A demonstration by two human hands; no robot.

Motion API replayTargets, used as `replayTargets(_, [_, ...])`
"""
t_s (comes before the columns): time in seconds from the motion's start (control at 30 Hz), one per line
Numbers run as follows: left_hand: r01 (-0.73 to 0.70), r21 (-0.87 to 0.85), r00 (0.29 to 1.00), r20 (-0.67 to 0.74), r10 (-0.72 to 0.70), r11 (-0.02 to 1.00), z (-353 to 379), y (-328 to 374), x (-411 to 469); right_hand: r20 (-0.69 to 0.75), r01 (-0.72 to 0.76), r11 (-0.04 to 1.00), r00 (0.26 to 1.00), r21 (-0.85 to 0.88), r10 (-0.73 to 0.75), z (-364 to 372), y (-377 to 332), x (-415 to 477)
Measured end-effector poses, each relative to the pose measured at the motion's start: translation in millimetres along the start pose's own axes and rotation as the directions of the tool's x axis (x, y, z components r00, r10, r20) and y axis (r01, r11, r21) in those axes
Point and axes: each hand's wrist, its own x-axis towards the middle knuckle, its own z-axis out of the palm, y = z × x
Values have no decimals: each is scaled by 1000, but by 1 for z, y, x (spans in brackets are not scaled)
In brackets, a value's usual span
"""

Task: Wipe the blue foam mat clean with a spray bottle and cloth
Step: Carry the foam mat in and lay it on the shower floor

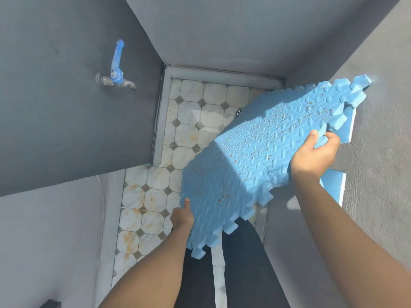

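A blue foam mat (255, 156) with jigsaw edges and a raised pattern is held tilted in the air above the tiled floor. Small orange and brown specks dot its upper face. My left hand (182, 215) grips its lower left edge, thumb on top. My right hand (315, 152) grips its right edge, near the grey wall. The mat's far corner touches that wall. A second blue piece (333, 185) shows behind the mat against the wall. No spray bottle or cloth is in view.
A blue-handled tap (116, 72) sticks out of the dark grey wall at left. The floor (191, 107) has pale octagonal tiles with rust stains and a drain (239, 111). Grey walls close in on both sides. My dark-clothed legs (242, 263) stand below.
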Motion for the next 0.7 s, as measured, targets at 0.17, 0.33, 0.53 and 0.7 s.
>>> replayTargets(0.17, [-76,28,993,-91,78,997,-42,27,38,64,-47,999,997,-24,48,14,16,-14])
replayTargets(0.33, [-221,35,960,-171,223,975,-90,61,86,107,-301,953,949,17,298,26,37,-31])
replayTargets(0.53, [-356,94,916,-163,367,930,-109,111,133,158,-501,805,865,316,476,49,72,-44])
replayTargets(0.7, [-411,77,888,-193,418,909,-104,131,154,155,-483,786,874,386,461,72,85,-43])
